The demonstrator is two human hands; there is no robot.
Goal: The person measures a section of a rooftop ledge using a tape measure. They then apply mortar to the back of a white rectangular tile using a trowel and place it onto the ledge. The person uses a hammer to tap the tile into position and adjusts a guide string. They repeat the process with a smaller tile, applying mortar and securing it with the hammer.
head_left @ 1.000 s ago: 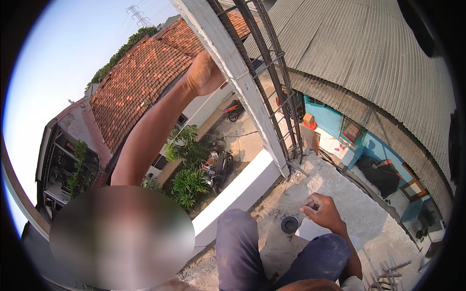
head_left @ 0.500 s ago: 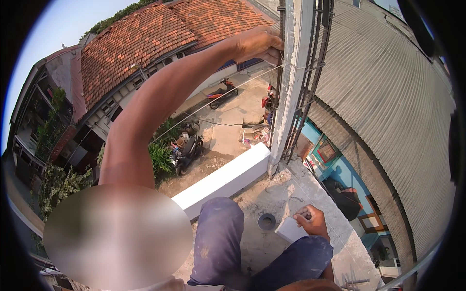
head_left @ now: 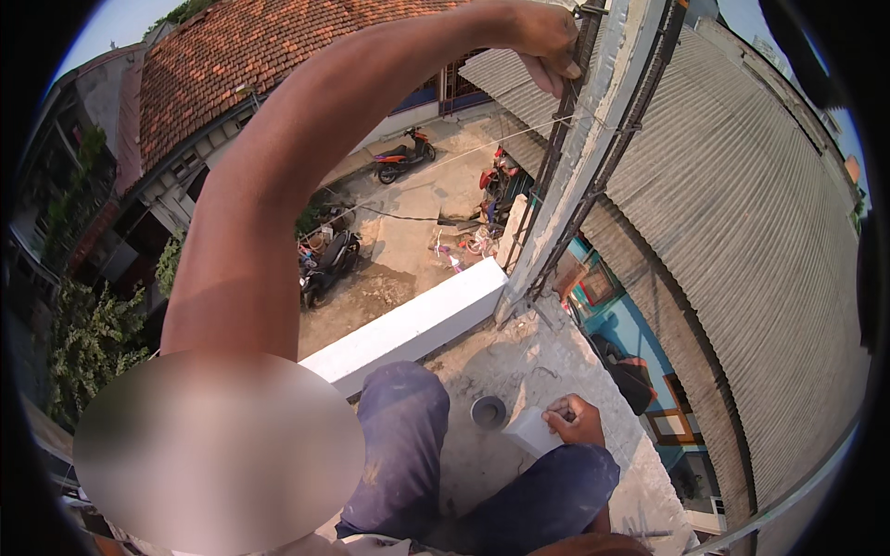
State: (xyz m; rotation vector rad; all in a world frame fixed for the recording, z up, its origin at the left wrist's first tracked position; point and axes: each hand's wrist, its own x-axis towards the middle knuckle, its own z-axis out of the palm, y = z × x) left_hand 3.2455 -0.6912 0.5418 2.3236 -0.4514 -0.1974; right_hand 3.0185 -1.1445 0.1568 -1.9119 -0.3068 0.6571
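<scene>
My left arm reaches up across the view. My left hand (head_left: 545, 42) is closed at the steel reinforcing bars (head_left: 567, 102) along the left side of a tall grey-white post (head_left: 593, 120); its exact grip is partly hidden. A thin string (head_left: 482, 146) runs to the post just below that hand. Low down, my right hand (head_left: 577, 419) rests with curled fingers on the edge of a pale, smooth block (head_left: 538, 432), beside my bent knee. A round dark pot (head_left: 488, 412) sits on the concrete just left of the block.
A low white block wall (head_left: 417, 324) runs to the post's foot. The concrete slab (head_left: 640, 463) ends at a drop on the right. Beyond lie a corrugated roof (head_left: 732, 185) and a yard with motorbikes (head_left: 406, 155). A blurred oval covers the lower left.
The view has shifted, so the post leans more and sits further right. My left hand stays by the bars and appears higher. My right hand stays at the block.
</scene>
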